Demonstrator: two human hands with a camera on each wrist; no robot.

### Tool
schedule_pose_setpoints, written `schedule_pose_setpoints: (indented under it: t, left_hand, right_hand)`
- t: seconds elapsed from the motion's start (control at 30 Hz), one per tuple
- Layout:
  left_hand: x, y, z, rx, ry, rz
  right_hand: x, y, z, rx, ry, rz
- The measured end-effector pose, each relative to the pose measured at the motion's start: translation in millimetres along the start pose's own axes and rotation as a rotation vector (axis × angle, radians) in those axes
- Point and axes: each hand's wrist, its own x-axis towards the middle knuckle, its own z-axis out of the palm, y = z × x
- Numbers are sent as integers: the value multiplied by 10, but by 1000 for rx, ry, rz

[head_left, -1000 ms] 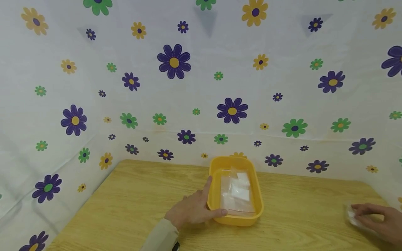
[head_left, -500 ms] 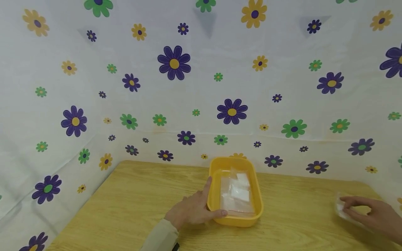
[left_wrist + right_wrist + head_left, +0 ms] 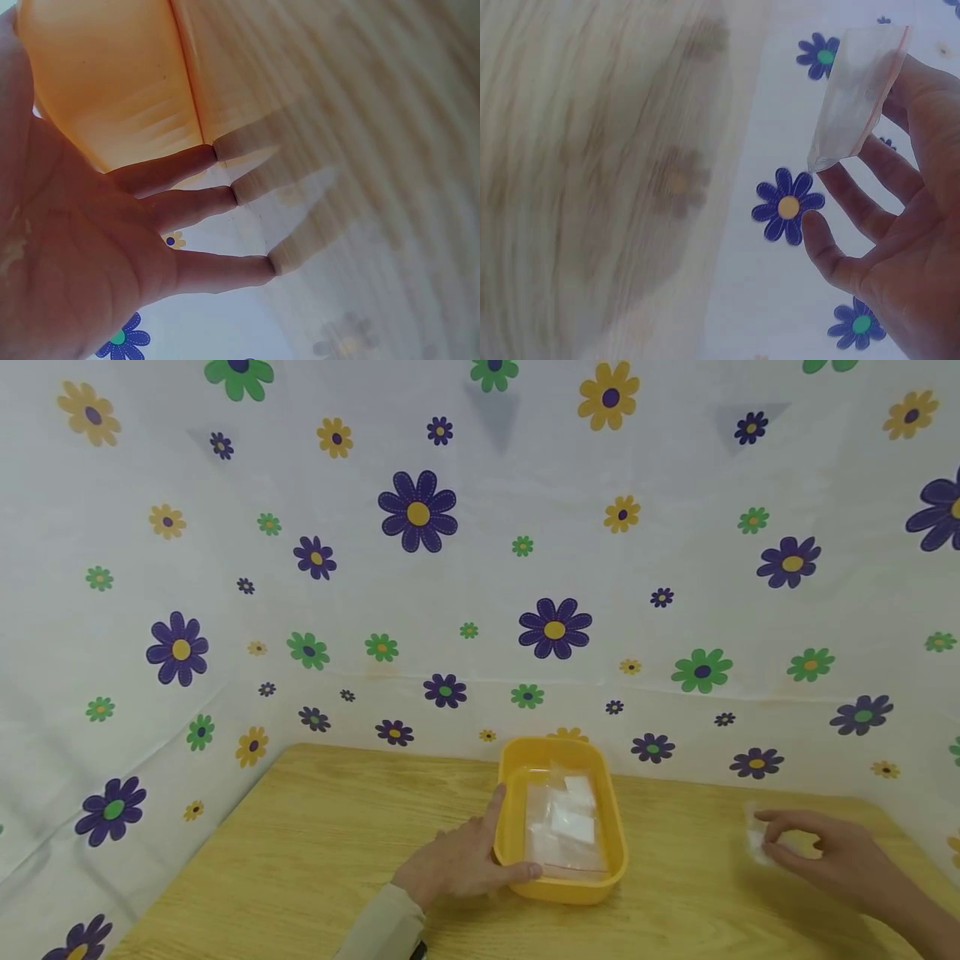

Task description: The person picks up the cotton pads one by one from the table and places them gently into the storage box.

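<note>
A yellow plastic tray (image 3: 617, 835) stands on the wooden table, with clear zip bags (image 3: 573, 822) holding white contents lying in it. My left hand (image 3: 457, 860) rests against its near left corner, thumb over the front rim. In the left wrist view, three straight fingers (image 3: 225, 270) of that hand reach down to the tabletop beside the tray's orange-looking wall (image 3: 112, 75). Right of the tray, my right hand (image 3: 832, 860) pinches a small clear zip bag (image 3: 859, 94) with a red seal line, raised over the table. The bag partly hides the pinching fingertips in the right wrist view.
The wooden table (image 3: 360, 810) extends to both sides of the tray. A white curtain (image 3: 480, 560) printed with purple, green and yellow flowers closes off the back and sides.
My right hand has moved left toward the tray, carrying the zip bag and rising slightly. The left hand and the tray have stayed in place.
</note>
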Motion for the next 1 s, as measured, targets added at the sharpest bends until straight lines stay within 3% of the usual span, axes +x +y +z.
schedule_pose_setpoints:
  t: [0.3, 0.53, 1.0]
  left_hand:
    - [5, 1, 14, 13, -3, -10]
    - [1, 11, 19, 33, 6, -39]
    - [6, 18, 25, 21, 21, -30]
  right_hand:
    - [182, -252, 89, -49, 25, -88]
    - [293, -441, 156, -16, 57, -132]
    - [511, -783, 282, 1, 18, -129]
